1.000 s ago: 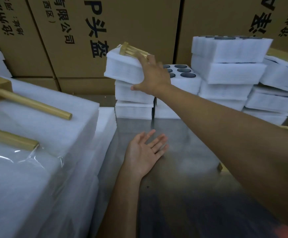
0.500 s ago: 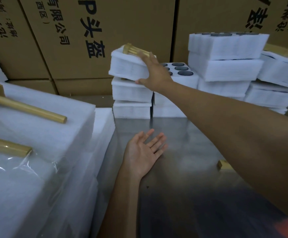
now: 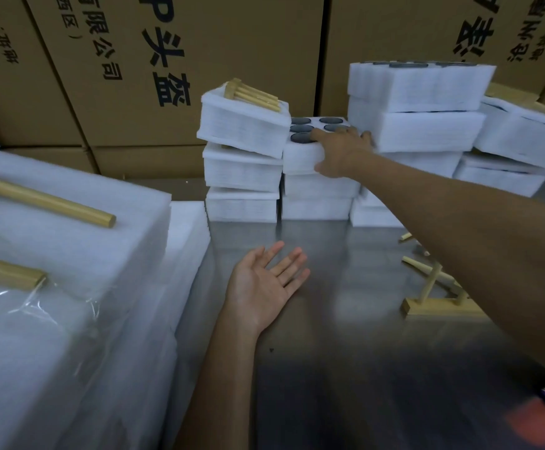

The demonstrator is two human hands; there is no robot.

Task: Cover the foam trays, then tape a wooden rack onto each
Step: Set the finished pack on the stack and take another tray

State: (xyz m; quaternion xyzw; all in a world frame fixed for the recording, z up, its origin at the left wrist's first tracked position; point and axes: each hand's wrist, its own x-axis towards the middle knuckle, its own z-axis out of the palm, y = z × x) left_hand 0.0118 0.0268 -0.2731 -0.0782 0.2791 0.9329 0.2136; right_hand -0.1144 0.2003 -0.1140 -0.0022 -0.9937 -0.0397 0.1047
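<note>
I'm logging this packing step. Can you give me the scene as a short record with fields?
right hand: grips the open tray, thumb on its front
left hand: palm up, fingers straight, over the table
tilted tray: covered, rack on top
loose rack: on the table, right

Your right hand point(image 3: 340, 151) is motion-blurred on the open foam tray point(image 3: 303, 154); whether its fingers curl under the edge you cannot tell. It covers part of the tray's dark round holes. Your right forearm hides much of the loose wooden rack point(image 3: 426, 300) on the table. The near foam stack point(image 3: 70, 241) runs off the left edge, its rack dowels point(image 3: 47, 199) cut short.
</note>
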